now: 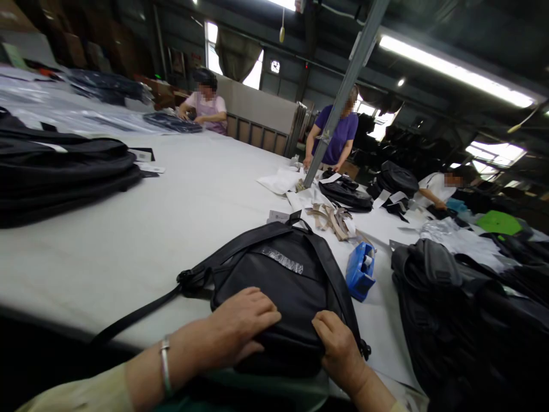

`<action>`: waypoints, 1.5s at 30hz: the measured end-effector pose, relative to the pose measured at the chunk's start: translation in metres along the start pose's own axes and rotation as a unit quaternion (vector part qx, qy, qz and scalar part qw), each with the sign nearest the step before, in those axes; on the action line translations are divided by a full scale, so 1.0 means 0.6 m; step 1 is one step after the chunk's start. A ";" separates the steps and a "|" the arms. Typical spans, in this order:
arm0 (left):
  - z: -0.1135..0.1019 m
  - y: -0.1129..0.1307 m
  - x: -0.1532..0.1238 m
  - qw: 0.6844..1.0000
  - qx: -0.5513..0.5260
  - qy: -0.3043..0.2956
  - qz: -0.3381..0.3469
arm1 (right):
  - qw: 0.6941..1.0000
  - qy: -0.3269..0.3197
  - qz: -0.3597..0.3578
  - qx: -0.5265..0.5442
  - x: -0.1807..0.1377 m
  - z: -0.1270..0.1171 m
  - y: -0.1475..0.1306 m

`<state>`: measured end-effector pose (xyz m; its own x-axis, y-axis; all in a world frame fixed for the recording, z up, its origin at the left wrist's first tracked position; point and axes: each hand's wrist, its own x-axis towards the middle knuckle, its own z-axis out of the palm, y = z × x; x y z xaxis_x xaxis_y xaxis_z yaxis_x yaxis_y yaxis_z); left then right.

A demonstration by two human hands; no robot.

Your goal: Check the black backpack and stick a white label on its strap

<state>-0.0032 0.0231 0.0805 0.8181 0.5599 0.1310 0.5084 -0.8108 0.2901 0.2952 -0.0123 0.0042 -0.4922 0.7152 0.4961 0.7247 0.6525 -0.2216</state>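
White tabletop [180,194], black backpack [295,300] beneath unclenched left grip [240,327], edge inside clenched right grip [340,344].

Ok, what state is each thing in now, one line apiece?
Black backpack: lying down, strap side up
Left hand: resting on the backpack
Right hand: closed at the backpack's edge
Webbing strap: loose, trailing left
Blue tape dispenser: set down, untouched
Ceiling light: lit
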 end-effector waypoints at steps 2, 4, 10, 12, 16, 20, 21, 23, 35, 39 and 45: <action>-0.017 -0.051 -0.034 0.999 0.005 0.013 -0.037 | 1.000 -0.005 -0.008 0.014 -0.002 -0.005 0.007; -0.021 -0.084 -0.052 0.999 0.001 0.006 -0.038 | 1.000 -0.024 -0.011 0.017 -0.001 -0.009 0.013; 0.002 -0.075 -0.041 0.997 0.071 0.023 0.014 | 0.986 -0.153 0.055 -0.020 0.035 -0.046 -0.017; 0.010 -0.067 -0.034 0.994 0.103 0.038 0.021 | 0.977 -0.192 0.071 -0.064 0.069 -0.055 -0.058; 0.020 -0.060 -0.023 0.986 0.133 0.090 0.036 | 0.959 -0.245 0.089 -0.109 0.162 -0.020 -0.151; 0.042 -0.059 -0.048 0.977 0.093 0.189 0.019 | 0.951 -0.279 0.062 -0.120 0.222 0.034 -0.182; 0.053 -0.060 -0.064 0.970 0.064 0.235 -0.007 | 0.952 -0.279 0.049 -0.117 0.225 0.039 -0.178; 0.083 -0.063 -0.099 0.933 -0.026 0.345 -0.102 | 0.958 -0.260 0.041 -0.113 0.222 0.037 -0.164; 0.152 -0.075 -0.052 0.647 -0.568 0.349 -0.368 | 0.994 -0.101 0.023 -0.038 0.185 0.004 -0.119; 0.162 -0.076 -0.062 0.636 -0.575 0.361 -0.367 | 0.999 -0.004 0.038 0.033 0.181 -0.009 -0.111; 0.158 -0.100 -0.098 0.832 -0.259 0.358 -0.336 | 0.994 0.022 0.061 0.086 0.172 -0.002 -0.113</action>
<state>-0.0565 0.0226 -0.0346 -0.0682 0.9652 0.2525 0.4503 -0.1960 0.8711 0.1960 0.0172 0.0715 -0.3813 0.7827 0.4920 0.6826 0.5973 -0.4211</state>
